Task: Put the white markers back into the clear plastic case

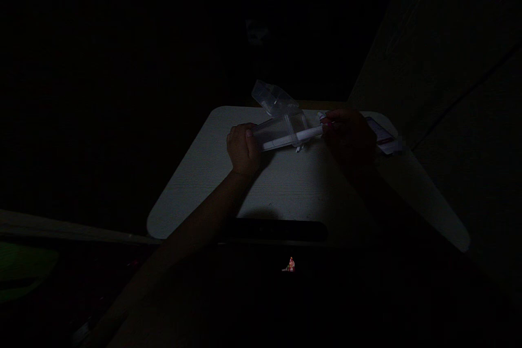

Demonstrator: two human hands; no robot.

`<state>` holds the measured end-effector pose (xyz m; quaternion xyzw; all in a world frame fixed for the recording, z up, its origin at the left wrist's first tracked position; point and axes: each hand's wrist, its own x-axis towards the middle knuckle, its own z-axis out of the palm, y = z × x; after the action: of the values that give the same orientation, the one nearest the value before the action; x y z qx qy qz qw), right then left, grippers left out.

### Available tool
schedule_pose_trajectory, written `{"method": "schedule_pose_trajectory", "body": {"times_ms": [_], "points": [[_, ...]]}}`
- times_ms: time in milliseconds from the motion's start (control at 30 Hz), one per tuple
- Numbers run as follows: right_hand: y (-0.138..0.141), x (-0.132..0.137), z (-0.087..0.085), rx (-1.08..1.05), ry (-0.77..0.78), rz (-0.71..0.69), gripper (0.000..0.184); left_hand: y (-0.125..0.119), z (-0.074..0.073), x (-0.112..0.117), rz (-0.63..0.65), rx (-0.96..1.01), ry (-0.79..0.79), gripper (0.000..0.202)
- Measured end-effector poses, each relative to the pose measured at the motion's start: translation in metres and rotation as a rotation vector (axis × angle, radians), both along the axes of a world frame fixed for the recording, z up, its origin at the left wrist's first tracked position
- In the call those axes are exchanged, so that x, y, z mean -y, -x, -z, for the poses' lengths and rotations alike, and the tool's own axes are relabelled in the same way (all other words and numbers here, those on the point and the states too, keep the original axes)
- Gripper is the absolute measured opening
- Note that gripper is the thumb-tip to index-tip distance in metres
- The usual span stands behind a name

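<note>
In dim light, my left hand [243,148] is wrapped round the closed end of a clear plastic box [274,129], tilted above the table. Its clear lid [274,98] hangs open at the far side. A long white strip [310,133] lies along the inside of the box and sticks out of its right end. At that end, the fingers of my right hand [350,133] pinch the strip's tip. Shadow hides most of the right hand, and I cannot make out exactly what the strip is.
A pale wood-grain table [196,174] with rounded corners lies under my hands. A dark slot [277,230] runs along its near edge. Beyond my right hand is a flat card-like or phone-like thing [381,133]. A dark wall [457,76] rises at the right.
</note>
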<state>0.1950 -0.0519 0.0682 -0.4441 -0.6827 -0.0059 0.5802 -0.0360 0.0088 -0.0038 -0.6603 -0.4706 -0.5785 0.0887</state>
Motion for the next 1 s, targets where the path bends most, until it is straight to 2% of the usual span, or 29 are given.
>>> {"method": "schedule_pose_trajectory", "body": {"times_ms": [267,567,700,900,1000], "points": [[0.0014,0.0003,0.0006,0.003,0.034,-0.096,0.017,-0.0006,-0.0004,-0.0002,0.007,-0.013,-0.022,0.064],[0.0,0.0013,-0.0021,0.038,0.07,-0.039,0.022,-0.0013,-0.0006,0.0002,-0.004,-0.013,-0.032,0.064],[0.0002,-0.0012,0.0017,0.019,0.049,-0.039,0.017,-0.001,-0.0007,0.0006,0.007,-0.001,-0.019,0.064],[-0.0012,0.0,0.0002,-0.026,0.045,-0.111,0.016,0.0006,0.0009,0.0005,0.027,0.02,0.027,0.065],[-0.0032,0.0025,-0.0039,0.021,0.092,-0.057,0.019,0.0007,0.0013,0.0004,0.024,0.013,0.018,0.064]]}}
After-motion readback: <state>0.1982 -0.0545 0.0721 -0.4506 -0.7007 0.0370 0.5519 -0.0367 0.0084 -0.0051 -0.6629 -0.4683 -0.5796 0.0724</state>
